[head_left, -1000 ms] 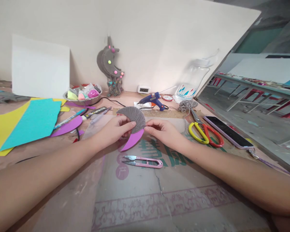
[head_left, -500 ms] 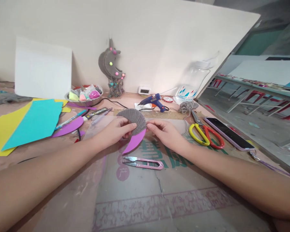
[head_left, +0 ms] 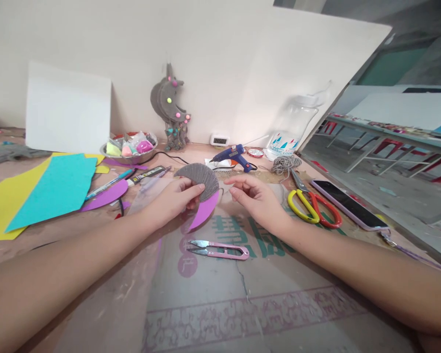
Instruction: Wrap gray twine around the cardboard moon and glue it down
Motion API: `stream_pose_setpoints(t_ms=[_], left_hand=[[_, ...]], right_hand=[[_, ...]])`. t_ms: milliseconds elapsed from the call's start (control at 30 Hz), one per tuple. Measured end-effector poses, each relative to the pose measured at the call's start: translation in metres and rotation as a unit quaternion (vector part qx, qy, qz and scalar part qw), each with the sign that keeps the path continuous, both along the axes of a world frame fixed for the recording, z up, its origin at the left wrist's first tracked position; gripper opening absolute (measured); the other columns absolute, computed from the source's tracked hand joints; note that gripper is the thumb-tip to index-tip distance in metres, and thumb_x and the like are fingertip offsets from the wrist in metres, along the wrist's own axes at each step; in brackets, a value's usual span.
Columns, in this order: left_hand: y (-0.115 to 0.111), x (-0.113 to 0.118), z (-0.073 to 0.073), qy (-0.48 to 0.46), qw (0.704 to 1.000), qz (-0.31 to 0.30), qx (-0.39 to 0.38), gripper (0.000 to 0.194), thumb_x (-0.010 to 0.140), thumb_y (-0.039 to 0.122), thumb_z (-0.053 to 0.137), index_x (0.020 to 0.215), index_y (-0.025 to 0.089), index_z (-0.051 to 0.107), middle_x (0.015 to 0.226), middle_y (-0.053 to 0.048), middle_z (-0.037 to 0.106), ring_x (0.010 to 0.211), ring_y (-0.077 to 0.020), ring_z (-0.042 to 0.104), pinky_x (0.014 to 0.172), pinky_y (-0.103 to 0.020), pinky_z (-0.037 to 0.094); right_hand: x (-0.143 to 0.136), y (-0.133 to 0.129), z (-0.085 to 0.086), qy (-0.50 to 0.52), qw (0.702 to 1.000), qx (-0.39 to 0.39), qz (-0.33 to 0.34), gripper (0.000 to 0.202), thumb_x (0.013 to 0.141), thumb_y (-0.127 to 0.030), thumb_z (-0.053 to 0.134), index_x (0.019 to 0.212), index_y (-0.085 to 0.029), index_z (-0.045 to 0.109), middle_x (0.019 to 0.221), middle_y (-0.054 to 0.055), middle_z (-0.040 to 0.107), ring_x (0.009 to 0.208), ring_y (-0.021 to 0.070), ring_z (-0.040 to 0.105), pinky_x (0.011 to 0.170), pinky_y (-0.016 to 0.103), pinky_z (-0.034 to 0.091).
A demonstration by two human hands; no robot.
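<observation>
My left hand grips a purple foam crescent whose upper half is wrapped in grey yarn, held just above the table. My right hand hovers a little to the right of the crescent, thumb and forefinger pinched together on what may be a thin grey yarn strand; too fine to tell. Pink thread snips lie on the plastic sheet in front of both hands.
Yellow-and-red scissors, a phone, a grey yarn ball and a blue glue gun lie to the right and behind. Teal and yellow foam sheets, a purple crescent cut-out, pens and a bowl of pom-poms sit left. A finished moon decoration leans on the wall.
My right hand has come off the crescent's right tip and moved slightly right and up. My left hand has tilted the crescent a little toward the left.
</observation>
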State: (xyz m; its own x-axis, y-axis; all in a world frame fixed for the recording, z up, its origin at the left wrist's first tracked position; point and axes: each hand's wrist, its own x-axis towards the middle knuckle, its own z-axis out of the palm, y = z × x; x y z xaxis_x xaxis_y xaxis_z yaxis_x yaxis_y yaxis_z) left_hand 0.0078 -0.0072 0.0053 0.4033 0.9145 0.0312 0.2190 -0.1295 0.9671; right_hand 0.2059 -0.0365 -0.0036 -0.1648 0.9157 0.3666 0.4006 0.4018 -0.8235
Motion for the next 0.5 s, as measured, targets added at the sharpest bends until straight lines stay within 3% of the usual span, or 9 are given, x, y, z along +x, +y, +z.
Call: stream_pose_setpoints(t_ms=[167, 300, 500], left_hand=[[0.0011, -0.0009, 0.0009, 0.016, 1.000, 0.000, 0.019, 0.034, 0.078, 0.033, 0.050, 0.049, 0.017, 0.044, 0.044, 0.003, 0.044, 0.040, -0.0078, 0.040, 0.039, -0.021, 0.030], [0.0036, -0.0017, -0.0044, -0.021, 0.999, -0.018, -0.016, 0.032, 0.077, 0.037, 0.052, 0.053, 0.017, 0.046, 0.048, 0.003, 0.045, 0.042, -0.0076, 0.041, 0.038, -0.020, 0.029], [0.0033, -0.0012, -0.0064, -0.045, 0.997, -0.026, -0.052, 0.033, 0.077, 0.038, 0.054, 0.054, 0.017, 0.041, 0.046, 0.004, 0.042, 0.039, -0.0059, 0.038, 0.037, -0.019, 0.028]], right_hand=[[0.0023, -0.0002, -0.0002, -0.013, 0.999, -0.035, 0.008, 0.019, 0.084, -0.022, 0.043, 0.093, -0.017, 0.060, 0.063, -0.003, 0.049, 0.056, 0.0081, 0.041, 0.054, 0.022, 0.034], [0.0011, 0.0003, 0.0027, -0.021, 0.998, -0.048, 0.019, 0.023, 0.085, -0.027, 0.044, 0.097, -0.017, 0.061, 0.061, -0.003, 0.052, 0.051, 0.0072, 0.039, 0.051, 0.021, 0.033], [0.0006, -0.0003, 0.0015, -0.030, 0.998, -0.054, 0.016, 0.023, 0.083, -0.037, 0.049, 0.083, -0.016, 0.058, 0.060, -0.003, 0.054, 0.049, 0.0070, 0.041, 0.048, 0.021, 0.034]])
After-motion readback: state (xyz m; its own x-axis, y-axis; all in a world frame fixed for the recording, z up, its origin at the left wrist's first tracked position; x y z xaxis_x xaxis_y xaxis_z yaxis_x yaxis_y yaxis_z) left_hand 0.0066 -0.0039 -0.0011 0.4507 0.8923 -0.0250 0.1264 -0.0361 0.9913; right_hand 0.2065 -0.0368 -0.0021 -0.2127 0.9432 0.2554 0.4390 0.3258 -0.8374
